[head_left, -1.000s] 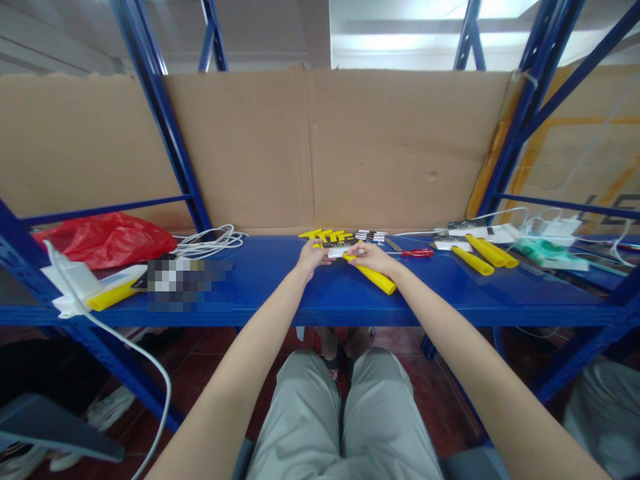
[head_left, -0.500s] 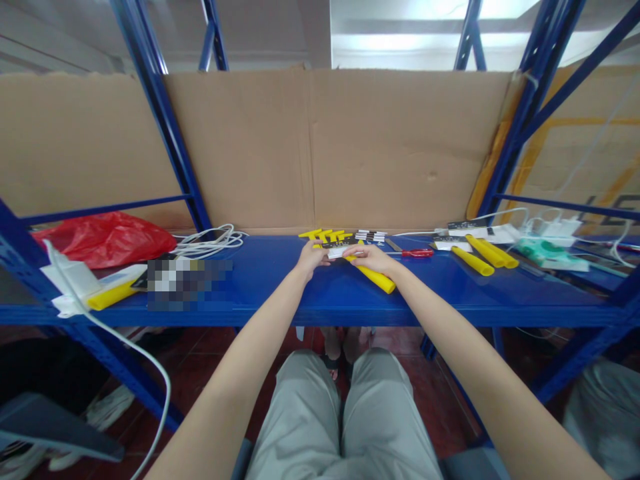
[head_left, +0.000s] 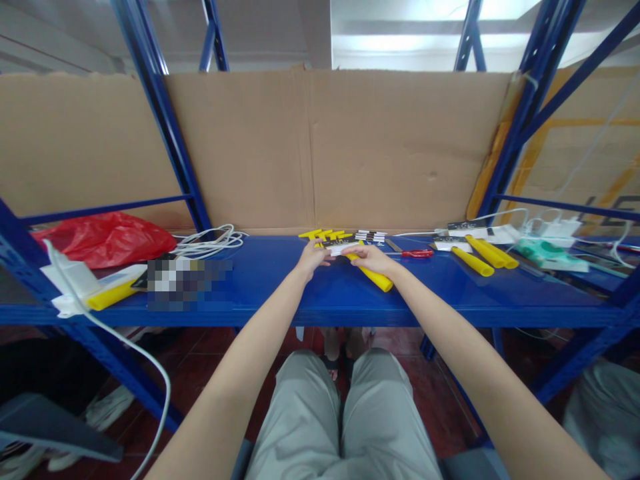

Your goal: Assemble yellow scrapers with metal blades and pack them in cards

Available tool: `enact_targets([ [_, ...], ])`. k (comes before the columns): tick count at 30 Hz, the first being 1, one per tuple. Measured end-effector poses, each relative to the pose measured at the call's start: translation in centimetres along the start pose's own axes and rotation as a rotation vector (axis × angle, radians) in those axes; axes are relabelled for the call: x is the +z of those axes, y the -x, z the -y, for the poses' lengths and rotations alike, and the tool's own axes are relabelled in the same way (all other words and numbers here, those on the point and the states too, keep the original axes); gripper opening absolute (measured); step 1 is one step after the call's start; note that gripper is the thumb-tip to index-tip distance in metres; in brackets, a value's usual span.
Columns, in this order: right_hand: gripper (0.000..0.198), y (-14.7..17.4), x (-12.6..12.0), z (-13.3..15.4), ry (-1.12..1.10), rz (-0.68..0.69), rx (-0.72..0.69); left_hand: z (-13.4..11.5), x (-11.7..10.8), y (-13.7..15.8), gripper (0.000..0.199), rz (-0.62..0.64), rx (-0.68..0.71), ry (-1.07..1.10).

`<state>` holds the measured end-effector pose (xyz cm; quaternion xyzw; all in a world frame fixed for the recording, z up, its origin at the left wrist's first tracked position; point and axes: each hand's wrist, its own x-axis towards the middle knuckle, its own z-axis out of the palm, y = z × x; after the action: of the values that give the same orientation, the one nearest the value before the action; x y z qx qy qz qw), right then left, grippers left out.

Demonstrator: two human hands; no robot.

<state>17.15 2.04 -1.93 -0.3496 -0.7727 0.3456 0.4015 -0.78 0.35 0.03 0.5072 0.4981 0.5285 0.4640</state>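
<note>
My left hand [head_left: 312, 259] and my right hand [head_left: 370, 259] are closed on opposite ends of a small black-and-white packaging card [head_left: 340, 249], just above the blue shelf top. A yellow tube [head_left: 377, 279] slants out from under my right hand toward the shelf's front edge. My fingers cover its far part, so I cannot tell whether it touches the card. Behind my left hand lie several yellow T-shaped pieces [head_left: 327, 235]. Small black-and-white pieces [head_left: 370, 236] rest in a stack beyond my right hand.
A red-handled screwdriver [head_left: 417, 253] lies right of my hands. Farther right are more yellow tubes [head_left: 473, 261] and a green-and-white packet [head_left: 545, 255]. At left are a red plastic bag [head_left: 107, 239], a coiled white cable [head_left: 213, 241] and a white box [head_left: 73, 279]. Cardboard [head_left: 320, 153] walls the back.
The card has tilted slightly between my fingers, showing less of its white face. The yellow tube's near end has shifted a little to the left. Both hands stay nearly in place.
</note>
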Motion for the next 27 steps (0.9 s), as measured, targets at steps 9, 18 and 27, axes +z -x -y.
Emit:
enact_targets([
  [9, 0.035, 0.1, 0.0, 0.2, 0.332, -0.049, -0.098, -0.2, 0.2, 0.3, 0.057, -0.001, 0.013, -0.001],
  [18, 0.043, 0.3, 1.2, 1.1, 0.6, -0.073, -0.039, -0.2, 0.3, 0.5, 0.059, -0.017, 0.009, 0.088],
  [27, 0.04, 0.3, 1.2, 2.3, 0.716, 0.032, -0.024, -0.1, 0.1, 0.2, 0.053, -0.039, 0.056, 0.106],
])
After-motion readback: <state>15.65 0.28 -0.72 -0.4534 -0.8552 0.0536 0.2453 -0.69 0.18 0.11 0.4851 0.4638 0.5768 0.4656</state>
